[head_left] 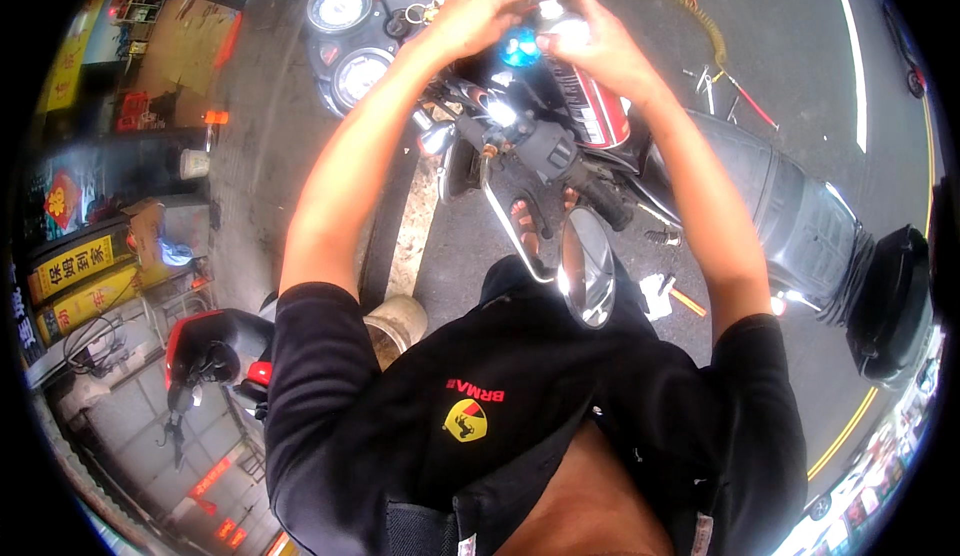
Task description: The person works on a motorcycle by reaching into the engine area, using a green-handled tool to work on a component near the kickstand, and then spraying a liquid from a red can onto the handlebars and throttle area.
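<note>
A motorcycle stands in front of me, its red-and-white tank (600,116) near the middle. Above the front of the tank my right hand (605,46) curls around a shiny, rounded silver part (568,28); its exact kind is unclear. Close to its left is my left hand (480,18), with bent fingers whose tips meet something too hidden to make out. Between the hands, low down, shows a glossy blue part (519,48). Two round gauges, one (340,6) behind the other (362,76), and a key ring (425,11) lie left of my left hand.
Nearest me, a round mirror (585,266) juts out beside the handlebar grip (605,196). The seat (770,186) and a black top box (890,306) extend right. Tools (710,81) and a coiled yellow hose (705,21) lie on the road. A bucket (400,321) stands left.
</note>
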Motion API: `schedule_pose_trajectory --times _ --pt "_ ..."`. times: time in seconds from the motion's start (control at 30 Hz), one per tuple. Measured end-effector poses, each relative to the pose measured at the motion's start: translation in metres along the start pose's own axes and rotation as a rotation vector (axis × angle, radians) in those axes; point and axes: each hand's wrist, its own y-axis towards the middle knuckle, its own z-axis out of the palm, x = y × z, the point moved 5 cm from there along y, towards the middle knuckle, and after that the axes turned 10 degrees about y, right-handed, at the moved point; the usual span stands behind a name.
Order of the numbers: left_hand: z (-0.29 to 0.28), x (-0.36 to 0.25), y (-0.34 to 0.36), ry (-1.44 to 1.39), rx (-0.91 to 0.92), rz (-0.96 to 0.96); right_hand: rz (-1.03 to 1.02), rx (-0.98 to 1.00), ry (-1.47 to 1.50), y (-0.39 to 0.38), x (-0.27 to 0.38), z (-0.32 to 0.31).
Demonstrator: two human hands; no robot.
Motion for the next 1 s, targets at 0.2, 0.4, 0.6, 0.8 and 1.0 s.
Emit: schedule_pose_trajectory --times 0.2,0.4,0.6,0.8,1.0 --pt "0.027 -0.003 0.027 0.191 0.187 -0.041 0.070 -0.260 -0.102 -0.039 -0.020 -0.044" --pt "0.070 0.004 0.028 0.437 0.401 -0.159 0.182 -0.334 -0.135 -0.095 -0.049 -0.068" --pt "0.070 0.006 0.028 0.443 0.456 -0.100 0.224 -0.415 -0.146 -0.130 -0.064 -0.090" --pt "0.072 0.000 0.028 0.449 0.402 -0.130 0.255 -0.412 -0.116 -0.150 -0.052 -0.085" --pt "0.071 0.007 0.023 0.421 0.452 -0.012 0.229 -0.376 -0.098 -0.159 -0.037 -0.074"
